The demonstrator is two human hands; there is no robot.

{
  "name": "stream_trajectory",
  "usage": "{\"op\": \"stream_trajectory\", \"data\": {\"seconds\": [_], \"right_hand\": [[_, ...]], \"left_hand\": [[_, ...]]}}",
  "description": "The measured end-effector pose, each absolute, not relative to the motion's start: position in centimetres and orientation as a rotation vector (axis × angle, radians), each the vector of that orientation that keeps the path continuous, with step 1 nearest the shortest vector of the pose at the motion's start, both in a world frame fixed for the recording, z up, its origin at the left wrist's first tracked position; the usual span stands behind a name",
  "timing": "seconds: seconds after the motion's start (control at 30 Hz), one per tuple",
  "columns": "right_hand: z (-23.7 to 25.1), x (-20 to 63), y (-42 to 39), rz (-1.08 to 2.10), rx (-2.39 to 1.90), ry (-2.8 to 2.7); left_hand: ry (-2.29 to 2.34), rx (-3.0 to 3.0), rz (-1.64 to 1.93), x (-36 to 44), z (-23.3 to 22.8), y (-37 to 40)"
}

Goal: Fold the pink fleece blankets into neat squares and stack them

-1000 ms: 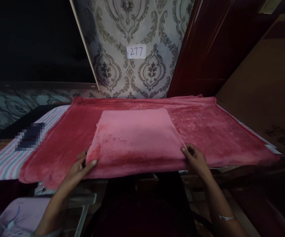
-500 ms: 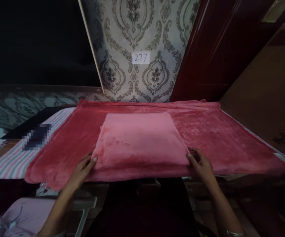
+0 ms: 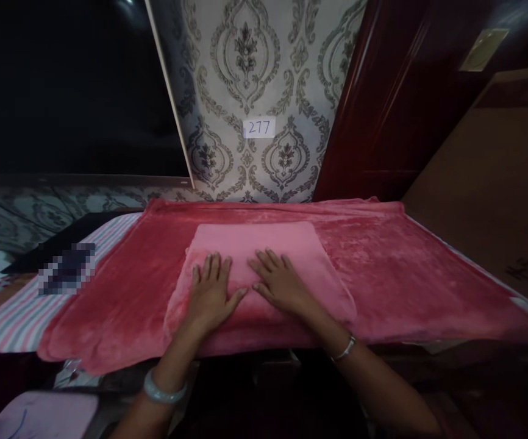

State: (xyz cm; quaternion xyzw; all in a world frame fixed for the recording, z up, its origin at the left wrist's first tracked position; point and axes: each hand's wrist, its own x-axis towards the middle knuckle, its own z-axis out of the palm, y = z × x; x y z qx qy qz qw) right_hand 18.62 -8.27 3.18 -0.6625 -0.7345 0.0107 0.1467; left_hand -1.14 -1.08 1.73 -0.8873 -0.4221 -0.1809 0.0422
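Observation:
A folded light-pink plush cloth (image 3: 257,236) lies flat in the middle of a larger red-pink plush blanket (image 3: 117,292) spread over the table. On the left half of the folded cloth rests my left hand (image 3: 211,292), palm down with fingers spread. My right hand (image 3: 282,283) lies palm down on its right half, fingers stretched out and pointing up and left. The two thumbs are close together near the cloth's centre. Neither hand grips anything.
A striped cloth (image 3: 12,317) shows under the blanket at the left, with a pixelated patch on it. Behind stand a dark screen (image 3: 72,91) and patterned wallpaper with a "277" label (image 3: 259,127). A cardboard box (image 3: 492,177) is at the right, a pinkish seat (image 3: 49,411) at lower left.
Both hands have let go of the folded cloth's near side edges. They have moved inward and forward and now lie flat on its top. The camera view has shifted slightly.

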Motion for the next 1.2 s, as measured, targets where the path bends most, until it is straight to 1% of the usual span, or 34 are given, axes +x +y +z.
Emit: {"op": "stream_trajectory", "data": {"seconds": [0.1, 0.23, 0.33, 0.43, 0.5, 0.6, 0.73, 0.83, 0.9, 1.07, 1.2], "right_hand": [[1.4, 18.7, -8.0, 0.105, -1.956, -2.139], [0.4, 18.8, -8.2, 0.109, -1.966, -2.122], [1.0, 19.0, -8.1, 0.163, -1.965, -2.146], [2.7, 19.0, -7.4, 0.244, -1.970, -2.197], [4.0, 18.6, -6.4, 0.253, -1.939, -2.231], [5.2, 17.7, -4.5, 0.222, -1.823, -2.328], [4.7, 17.4, -1.5, 0.174, -1.670, -2.498], [4.0, 19.1, 0.3, 0.118, -1.608, -2.545], [3.8, 21.2, 1.3, 0.077, -1.672, -2.504], [3.3, 26.8, 2.9, 0.048, -2.078, -2.177], [1.7, 28.4, 3.3, -0.010, -2.117, -2.068]], "left_hand": [[-1.371, -2.722, -0.421, -1.2, 0.3, -0.8], [-1.412, -2.747, -0.367, -1.3, -0.2, -0.8], [-1.436, -2.757, -0.367, -1.1, -0.1, -1.0], [-1.426, -2.745, -0.446, -1.1, -0.1, -1.3], [-1.415, -2.749, -0.477, -1.4, 0.1, -1.2], [-1.395, -2.807, -0.417, -2.1, 1.1, -0.5], [-1.403, -2.757, -0.377, -2.6, 2.3, 1.0], [-1.527, -2.667, -0.338, -2.8, 1.6, 1.6], [-1.546, -2.659, -0.350, -2.9, 0.9, 1.7], [-1.546, -2.724, -0.398, -3.4, -0.1, 1.9], [-1.536, -2.757, -0.453, -3.7, -0.5, 2.3]]}}
